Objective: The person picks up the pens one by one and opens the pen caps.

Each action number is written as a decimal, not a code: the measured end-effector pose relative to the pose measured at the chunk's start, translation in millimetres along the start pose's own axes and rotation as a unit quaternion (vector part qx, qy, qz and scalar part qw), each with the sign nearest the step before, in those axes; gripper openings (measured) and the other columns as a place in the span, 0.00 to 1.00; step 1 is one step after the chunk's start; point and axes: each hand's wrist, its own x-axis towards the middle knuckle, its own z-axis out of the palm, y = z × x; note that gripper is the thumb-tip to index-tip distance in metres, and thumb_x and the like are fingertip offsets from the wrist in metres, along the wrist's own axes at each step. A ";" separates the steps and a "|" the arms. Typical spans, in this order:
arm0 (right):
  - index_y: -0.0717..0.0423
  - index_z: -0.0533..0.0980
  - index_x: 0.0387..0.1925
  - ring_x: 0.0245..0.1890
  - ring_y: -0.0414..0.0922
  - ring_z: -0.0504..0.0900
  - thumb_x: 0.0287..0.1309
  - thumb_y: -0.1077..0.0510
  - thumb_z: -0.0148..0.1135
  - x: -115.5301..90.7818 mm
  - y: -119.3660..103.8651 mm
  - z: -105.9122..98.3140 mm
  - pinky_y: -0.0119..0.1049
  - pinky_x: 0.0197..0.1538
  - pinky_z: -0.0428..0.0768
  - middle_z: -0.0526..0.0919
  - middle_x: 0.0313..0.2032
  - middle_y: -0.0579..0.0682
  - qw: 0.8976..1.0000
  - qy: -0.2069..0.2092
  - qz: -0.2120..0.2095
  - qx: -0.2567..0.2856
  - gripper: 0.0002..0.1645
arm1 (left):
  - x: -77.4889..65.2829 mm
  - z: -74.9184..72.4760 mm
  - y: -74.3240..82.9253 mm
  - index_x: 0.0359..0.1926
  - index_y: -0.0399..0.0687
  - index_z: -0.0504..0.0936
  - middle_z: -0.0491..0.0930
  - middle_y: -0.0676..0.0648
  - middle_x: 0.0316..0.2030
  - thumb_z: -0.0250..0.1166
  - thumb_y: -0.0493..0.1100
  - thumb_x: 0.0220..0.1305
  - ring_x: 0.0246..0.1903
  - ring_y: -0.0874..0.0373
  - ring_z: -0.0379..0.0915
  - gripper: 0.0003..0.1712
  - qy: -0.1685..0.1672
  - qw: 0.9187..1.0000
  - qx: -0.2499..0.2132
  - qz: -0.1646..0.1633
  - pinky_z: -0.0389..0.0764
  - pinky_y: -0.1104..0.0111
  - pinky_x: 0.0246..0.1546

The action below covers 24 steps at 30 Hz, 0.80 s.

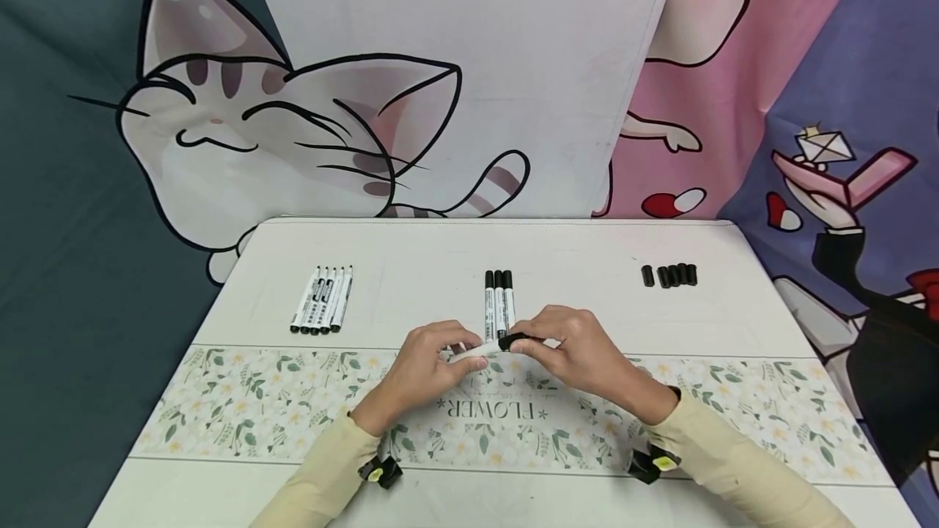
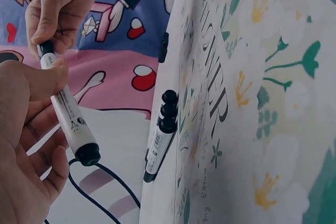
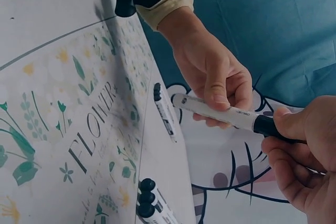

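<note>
Between both hands a white marker (image 2: 72, 121) is held above the table. My left hand (image 1: 431, 363) pinches its white barrel between thumb and fingers. The black cap (image 3: 266, 126) sits on the marker's other end, and my right hand (image 1: 575, 349) pinches it. Just beyond the hands, three capped markers (image 1: 500, 304) lie side by side on the table, black caps pointing away. Whether the cap is pushed fully on the held marker cannot be told.
At the table's left lie several uncapped markers (image 1: 323, 300) in a row. Several loose black caps (image 1: 675, 275) stand or lie at the back right. A floral strip (image 1: 293, 406) crosses the white table (image 1: 572, 247); printed cloth hangs behind it.
</note>
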 end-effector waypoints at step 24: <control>0.50 0.89 0.44 0.37 0.38 0.85 0.55 0.64 0.76 -3.9 3.6 -3.8 0.30 0.36 0.81 0.90 0.38 0.42 1.000 0.022 -0.010 0.002 0.14 | 0.6 -7.2 -1.4 0.41 0.49 0.90 0.87 0.56 0.36 0.77 0.44 0.58 0.36 0.65 0.81 0.10 -0.012 0.999 0.025 0.021 0.82 0.66 0.41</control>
